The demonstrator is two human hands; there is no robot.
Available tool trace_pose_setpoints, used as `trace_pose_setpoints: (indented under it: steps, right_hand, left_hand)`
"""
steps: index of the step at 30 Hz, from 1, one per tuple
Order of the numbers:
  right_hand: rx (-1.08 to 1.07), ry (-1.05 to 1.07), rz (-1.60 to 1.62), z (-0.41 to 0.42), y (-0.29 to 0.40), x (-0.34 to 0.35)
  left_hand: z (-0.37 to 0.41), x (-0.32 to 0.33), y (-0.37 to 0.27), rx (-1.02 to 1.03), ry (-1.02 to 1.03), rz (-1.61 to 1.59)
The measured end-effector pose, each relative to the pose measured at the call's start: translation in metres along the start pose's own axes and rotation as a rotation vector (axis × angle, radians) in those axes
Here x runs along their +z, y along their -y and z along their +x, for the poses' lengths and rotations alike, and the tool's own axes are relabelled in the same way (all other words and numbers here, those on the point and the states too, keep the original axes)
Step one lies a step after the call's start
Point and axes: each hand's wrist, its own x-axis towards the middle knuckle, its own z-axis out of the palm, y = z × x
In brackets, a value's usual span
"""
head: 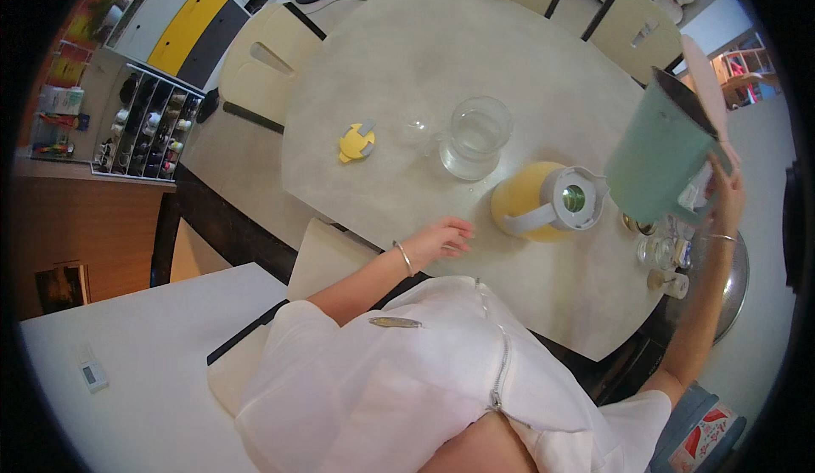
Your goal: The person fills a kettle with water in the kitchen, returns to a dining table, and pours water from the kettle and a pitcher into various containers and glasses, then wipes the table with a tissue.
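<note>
My right hand [729, 193] grips the handle of a pale green pitcher [659, 154] at the right, raised and tilted. Its pink lid [703, 84] stands up at the far side of the rim. Below and left of it, a yellow insulated jug [522, 196] with a grey collar and handle stands on the table; a shiny, greenish mouth shows at its top. My left hand [442, 240] hovers by the near table edge, holding nothing, fingers slightly apart. Farther back is a clear glass pitcher [477, 135] holding clear liquid. A yellow-and-grey lid [356, 143] lies left of it.
The pale table [395, 46] has chairs around it, including a cream chair [270, 68] at the left. Small glass jars [656, 253] stand near the right edge, with a round metal tray [729, 294] beyond. A shoe rack [146, 126] stands far left.
</note>
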Motion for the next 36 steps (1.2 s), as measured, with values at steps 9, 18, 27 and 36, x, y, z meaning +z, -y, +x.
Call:
trace_pose_setpoints:
  steps: [9,18,27,36]
  right_hand:
    - [0.156,-0.055,0.302,-0.036,-0.067,0.123]
    - [0.281,-0.179,0.283,-0.074,-0.095,0.161]
    - [0.142,-0.216,0.418,-0.080,-0.165,0.173]
    - [0.248,-0.227,-0.173,-0.124,-0.153,0.161]
  left_hand:
    - [-0.034,-0.099,-0.021,0.201,-0.450,0.000]
    - [-0.013,-0.192,-0.043,0.428,-0.534,0.342]
    - [0.003,-0.216,-0.155,0.752,-0.074,2.310]
    - [0.065,-0.228,-0.181,0.854,0.761,2.818]
